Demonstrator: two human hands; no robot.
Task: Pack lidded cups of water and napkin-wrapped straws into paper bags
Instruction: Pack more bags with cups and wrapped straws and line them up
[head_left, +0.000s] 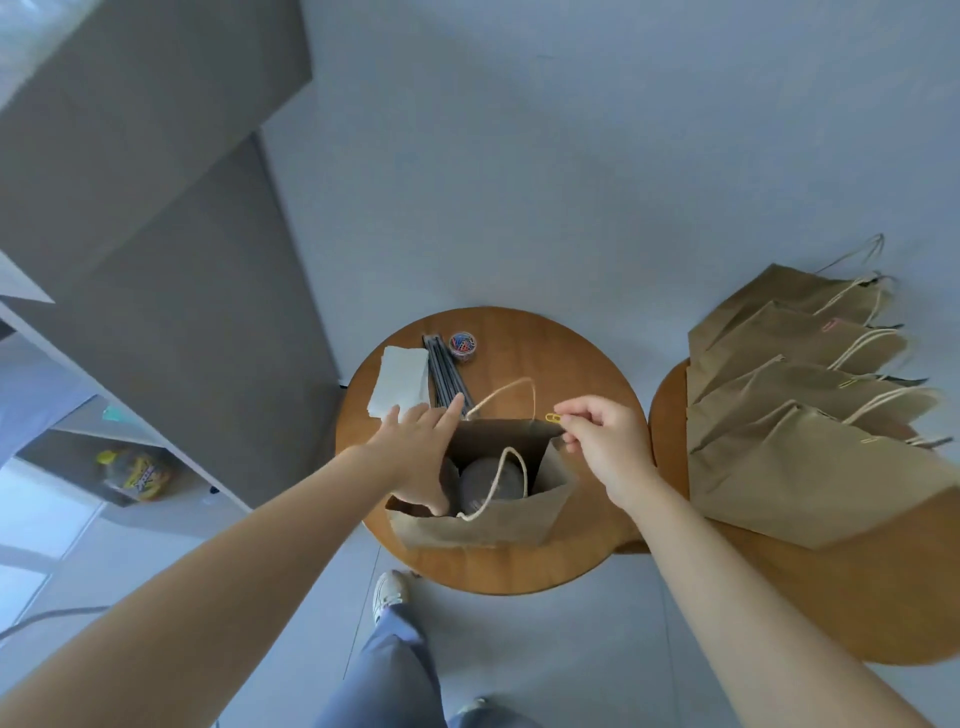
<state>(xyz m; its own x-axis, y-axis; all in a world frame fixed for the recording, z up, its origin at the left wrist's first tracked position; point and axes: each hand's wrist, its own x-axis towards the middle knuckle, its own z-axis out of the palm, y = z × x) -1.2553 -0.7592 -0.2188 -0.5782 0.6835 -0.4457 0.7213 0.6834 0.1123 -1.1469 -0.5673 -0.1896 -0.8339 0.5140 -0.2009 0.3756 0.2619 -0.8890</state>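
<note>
1. Head view, lower left of the frame: a grey shelf (156, 441) holds a crinkly yellow packet (136, 475).
2. At the upper left of the round wooden table (519, 571) lies a flat stack of soft white napkins (399, 382). Thin dark straws (447, 376) lie just beside it, and a small clear jar (462, 344) of coloured clips stands behind them.
3. The left hand (415, 447) reaches over the left part of the bag's mouth with its fingers stretched straight and grips nothing. I cannot tell whether it touches the rim.
4. The paper bag (478, 530) stands open at the middle of the table. It is stiff brown kraft paper with pale twine handles. The lidded cups (491, 486) sit upright inside, their round grey lids showing.
5. The right hand (602, 441) pinches a small yellow paper clip (552, 417) between thumb and fingertip, right at the bag's far rim.
6. The step in hand looks like clipping the bag closed. To do it well, press both rims flat together with the left hand, keep the handles outside, then slide the clip over both layers. Do not tip the bag, since the cups hold water.
7. At the right of the frame, a second table (883, 597) carries several packed bags (810, 467), overlapping and leaning. At least two show a yellow clip.
</note>
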